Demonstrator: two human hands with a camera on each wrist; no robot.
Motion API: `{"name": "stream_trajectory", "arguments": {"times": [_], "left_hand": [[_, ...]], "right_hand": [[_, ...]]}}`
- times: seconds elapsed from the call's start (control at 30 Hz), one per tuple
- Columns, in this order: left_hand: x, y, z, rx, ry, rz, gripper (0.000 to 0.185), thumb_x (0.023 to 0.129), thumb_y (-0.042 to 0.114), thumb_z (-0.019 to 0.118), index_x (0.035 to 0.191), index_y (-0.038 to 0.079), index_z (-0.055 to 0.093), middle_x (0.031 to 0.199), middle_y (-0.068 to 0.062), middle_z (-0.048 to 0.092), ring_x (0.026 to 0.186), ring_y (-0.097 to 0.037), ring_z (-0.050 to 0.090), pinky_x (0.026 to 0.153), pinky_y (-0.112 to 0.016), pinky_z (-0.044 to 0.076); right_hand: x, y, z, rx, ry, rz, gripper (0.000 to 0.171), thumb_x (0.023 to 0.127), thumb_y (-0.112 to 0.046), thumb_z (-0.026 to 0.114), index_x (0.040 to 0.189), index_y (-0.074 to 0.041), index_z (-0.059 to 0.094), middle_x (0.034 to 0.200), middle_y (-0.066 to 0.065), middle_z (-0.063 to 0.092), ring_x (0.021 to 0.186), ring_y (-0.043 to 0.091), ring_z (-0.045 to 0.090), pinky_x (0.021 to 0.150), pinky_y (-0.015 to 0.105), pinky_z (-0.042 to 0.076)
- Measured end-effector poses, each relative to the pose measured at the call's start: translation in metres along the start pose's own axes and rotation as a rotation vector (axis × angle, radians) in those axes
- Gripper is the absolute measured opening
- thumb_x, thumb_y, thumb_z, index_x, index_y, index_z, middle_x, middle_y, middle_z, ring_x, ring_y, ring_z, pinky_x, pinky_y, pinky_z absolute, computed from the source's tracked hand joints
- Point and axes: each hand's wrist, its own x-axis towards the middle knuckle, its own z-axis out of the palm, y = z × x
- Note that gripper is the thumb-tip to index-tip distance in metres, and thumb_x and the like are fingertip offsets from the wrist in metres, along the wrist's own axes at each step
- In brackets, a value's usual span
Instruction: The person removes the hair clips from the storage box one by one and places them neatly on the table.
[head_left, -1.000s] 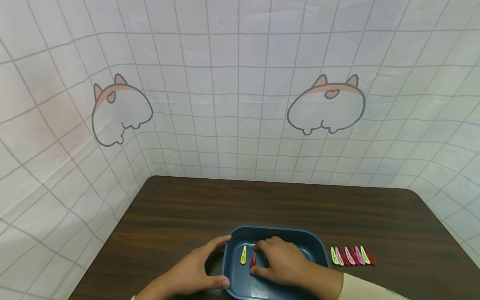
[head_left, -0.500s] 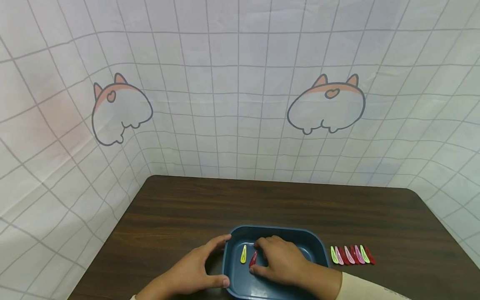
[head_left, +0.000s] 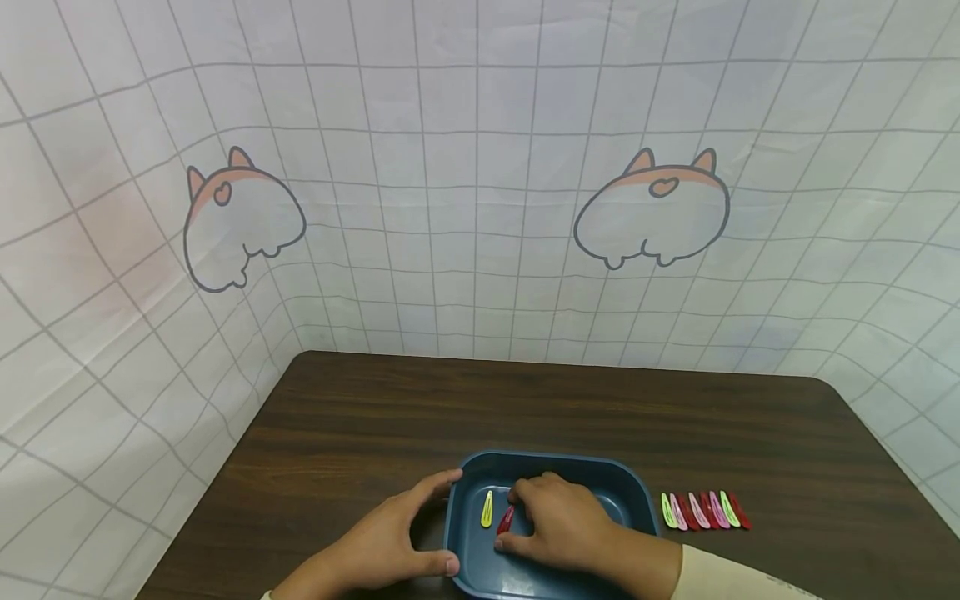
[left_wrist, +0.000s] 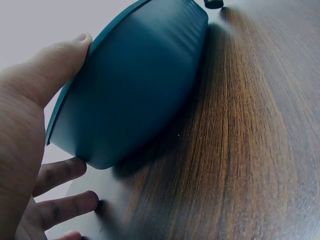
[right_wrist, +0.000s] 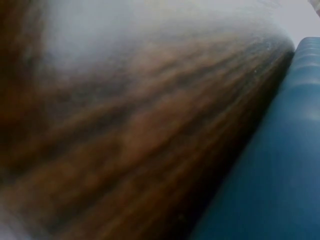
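— What do you see closest to the person?

— Both hands, down at six o'clock by the near edge of the dark wooden table (head_left: 360, 417). The left hand (head_left: 378, 546) cups the left end of a blue tray (head_left: 555, 462): its thumb lies along the near left corner, and its fingers spread, fairly straight, against the tray's left wall and far left corner. The left wrist view shows the thumb (left_wrist: 55, 65) laid on the tray's rim (left_wrist: 145, 80), the other fingers apart on the wood beneath.

— And the other hand?

— The right hand (head_left: 562, 525) is inside the tray, palm down, fingers bent. Its fingertips and thumb sit at a red hair clip (head_left: 506, 520) on the tray floor. I cannot tell whether they pinch it or only touch it; the hand hides most of it. The right wrist view is a blur of wood grain and blue tray wall (right_wrist: 280, 165).

— Anything else in the tray?

— A yellow hair clip (head_left: 487, 508), lying lengthwise just at nine o'clock from the red one, close but apart from it.

— And outside it?

— At three o'clock from the tray, near it on the bare wood, a row of hair clips (head_left: 705, 510) lies side by side, green, pink and red, touching or nearly so.

— Further back?

— Table, then at twelve o'clock a white gridded cloth backdrop (head_left: 480, 208) printed with two cartoon animals, one at ten o'clock (head_left: 242, 221), one at one o'clock (head_left: 651, 212).
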Motion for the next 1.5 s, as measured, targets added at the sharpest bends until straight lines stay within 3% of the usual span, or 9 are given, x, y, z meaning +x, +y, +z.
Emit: {"name": "stream_trajectory", "arguments": {"times": [0.2,0.33,0.87,1.17,1.5], "left_hand": [[0.0001,-0.0004,0.0005,0.003,0.003,-0.004,0.092,0.086,0.054,0.080,0.159,0.040,0.027,0.151,0.000,0.050,0.134,-0.030,0.051,0.106,-0.067,0.037],[0.0001,0.0001,0.0004,-0.001,0.001,-0.007,0.092,0.086,0.053,0.080,0.160,0.038,0.027,0.152,-0.002,0.050,0.135,-0.033,0.050,0.105,-0.069,0.036],[0.0004,-0.0022,-0.0001,-0.007,-0.006,0.002,0.091,0.087,0.053,0.079,0.160,0.038,0.027,0.153,-0.005,0.049,0.136,-0.035,0.049,0.106,-0.070,0.036],[0.0007,-0.0012,0.0008,-0.003,-0.006,-0.003,0.092,0.086,0.054,0.079,0.160,0.038,0.026,0.152,-0.003,0.048,0.135,-0.034,0.049,0.106,-0.069,0.036],[0.0001,0.0004,0.0013,0.008,0.002,-0.007,0.093,0.086,0.054,0.079,0.160,0.039,0.026,0.154,-0.004,0.047,0.136,-0.033,0.049,0.107,-0.068,0.036]], "right_hand": [[-0.0013,-0.0002,-0.0006,0.007,0.033,0.020,0.058,0.082,-0.072,0.070,0.107,-0.020,0.068,0.086,-0.013,0.060,0.072,0.005,0.049,0.058,0.026,0.043],[-0.0018,-0.0003,-0.0017,0.004,0.009,0.024,0.055,0.083,-0.074,0.068,0.100,-0.022,0.068,0.084,-0.013,0.058,0.071,0.005,0.048,0.058,0.026,0.042],[0.0010,-0.0002,-0.0002,0.001,-0.023,0.020,0.072,0.082,-0.076,0.066,0.127,-0.019,0.067,0.102,-0.006,0.069,0.083,0.007,0.057,0.064,0.031,0.049],[-0.0017,0.0009,-0.0003,0.003,0.002,-0.026,0.061,0.084,-0.069,0.070,0.122,-0.020,0.070,0.086,-0.015,0.060,0.074,0.003,0.050,0.057,0.026,0.042],[-0.0007,0.0015,0.0001,0.001,-0.012,-0.019,0.062,0.083,-0.068,0.072,0.123,-0.021,0.069,0.083,-0.016,0.056,0.073,0.003,0.048,0.056,0.025,0.041]]}}
